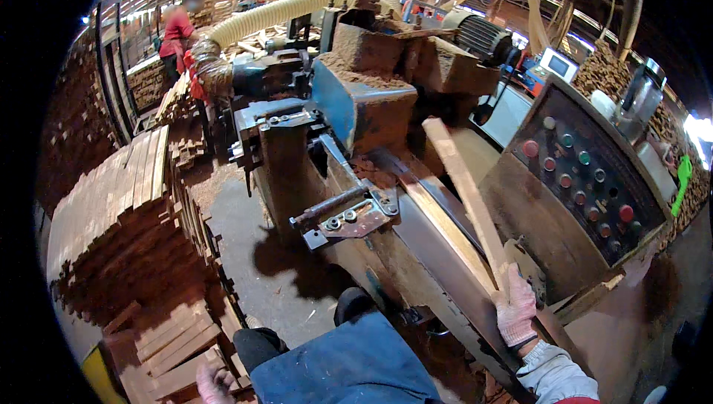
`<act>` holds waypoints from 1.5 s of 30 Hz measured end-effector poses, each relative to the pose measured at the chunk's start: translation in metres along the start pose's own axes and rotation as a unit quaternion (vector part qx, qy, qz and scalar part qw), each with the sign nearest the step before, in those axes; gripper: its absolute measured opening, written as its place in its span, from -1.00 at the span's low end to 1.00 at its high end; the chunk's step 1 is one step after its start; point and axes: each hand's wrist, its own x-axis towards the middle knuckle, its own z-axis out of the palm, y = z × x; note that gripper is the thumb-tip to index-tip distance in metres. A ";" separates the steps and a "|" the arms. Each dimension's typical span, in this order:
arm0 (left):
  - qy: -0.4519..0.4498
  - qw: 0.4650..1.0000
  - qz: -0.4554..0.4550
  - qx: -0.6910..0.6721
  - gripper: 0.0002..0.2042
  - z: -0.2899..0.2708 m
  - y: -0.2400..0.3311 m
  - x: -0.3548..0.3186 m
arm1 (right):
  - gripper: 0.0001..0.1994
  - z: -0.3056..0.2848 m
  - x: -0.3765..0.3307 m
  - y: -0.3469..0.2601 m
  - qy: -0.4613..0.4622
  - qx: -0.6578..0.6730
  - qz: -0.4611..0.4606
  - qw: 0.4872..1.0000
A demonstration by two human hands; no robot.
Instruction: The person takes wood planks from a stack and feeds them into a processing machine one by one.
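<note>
**Slat held at the machine bed**

A blue apron (pixel 349 367) fills the bottom middle, nearest the camera. At 4 o'clock the right hand (pixel 515 313), in a white glove, is closed around the lower end of a long pale slat (pixel 466 196). The slat rises tilted toward 12 o'clock, above the sloping steel bed (pixel 434 244) of a dust-caked machine (pixel 371 99). At 7 o'clock the left hand (pixel 212 383) is at the lower edge, resting on stacked slats (pixel 167 344); only part of it shows, so I cannot tell its grip.

A control panel (pixel 587 181) with round coloured buttons stands at 3 o'clock, just beside the bed. Long rows of stacked boards (pixel 104 196) lie at 9 o'clock. A ribbed hose (pixel 275 14) arches at 11 o'clock, near a person in a red shirt (pixel 177 33).
</note>
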 end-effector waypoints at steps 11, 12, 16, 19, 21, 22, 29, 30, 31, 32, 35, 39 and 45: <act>0.069 0.990 -0.124 -0.001 -0.65 -0.067 -0.036 0.074 | -0.42 0.146 0.168 -0.022 0.147 0.150 -0.141 0.968; 0.135 0.979 -0.151 -0.032 -0.70 -0.066 -0.047 0.090 | -0.42 0.145 0.171 -0.037 0.120 0.149 -0.126 0.973; 0.258 0.958 -0.118 -0.030 -0.67 -0.080 -0.079 0.141 | -0.44 0.075 0.091 -0.064 -0.037 0.196 -0.030 0.980; 0.336 0.931 -0.139 -0.023 -0.56 -0.120 -0.096 0.170 | -0.50 0.009 0.012 -0.092 -0.051 0.049 -0.136 0.988; 0.382 0.913 -0.142 0.004 -0.48 -0.143 -0.105 0.187 | -0.53 -0.035 -0.070 -0.029 -0.150 -0.088 -0.052 0.983; 0.392 0.905 -0.160 0.038 -0.45 -0.141 -0.097 0.191 | -0.53 -0.046 -0.094 -0.032 -0.143 -0.119 -0.057 0.981; 0.417 0.896 -0.151 -0.028 -0.19 -0.208 -0.128 0.237 | -0.53 -0.019 -0.062 -0.022 -0.126 -0.184 -0.077 0.972; 0.437 0.882 -0.164 -0.060 -0.19 -0.201 -0.126 0.243 | -0.53 -0.002 -0.042 -0.025 -0.119 -0.191 -0.069 0.972; 0.417 0.890 -0.166 -0.076 -0.22 -0.201 -0.124 0.244 | -0.55 0.016 -0.014 -0.046 -0.104 -0.203 -0.087 0.970; 0.397 0.898 -0.166 -0.092 -0.24 -0.203 -0.122 0.243 | -0.57 0.034 0.016 -0.071 -0.087 -0.161 -0.128 0.975; 0.341 0.928 -0.102 -0.111 -0.34 -0.195 -0.107 0.222 | -0.60 0.071 0.075 -0.073 -0.023 -0.175 -0.125 0.976; 0.331 0.914 -0.031 -0.231 -0.38 -0.184 -0.090 0.194 | -0.62 0.110 0.129 -0.066 0.008 -0.040 -0.113 0.993; 0.207 0.977 -0.028 0.033 -0.48 -0.009 -0.014 0.088 | -0.52 0.116 0.154 -0.149 -0.085 0.071 -0.141 0.984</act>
